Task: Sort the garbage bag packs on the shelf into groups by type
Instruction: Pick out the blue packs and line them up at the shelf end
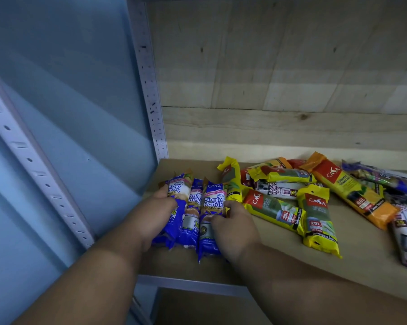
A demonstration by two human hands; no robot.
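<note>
Three blue packs (pixel 193 212) are bracketed at the shelf's (pixel 279 254) left: left hand (pixel 155 219) curled round the outer pack, right hand (pixel 233 226) pinching the right one. They are best squeezed flush, with the yellow pack (pixel 231 181) touching them kept out.

Upright: a grey perforated steel post (pixel 151 90) stands at the rear left corner.
Backing: pale wooden planks (pixel 279 90) behind.
Side: a light blue wall (pixel 69 102) on the left.

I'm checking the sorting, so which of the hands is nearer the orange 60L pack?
Right. The right hand sits on the blue packs, left of the orange 60L pack; the left hand is farther left still.
</note>
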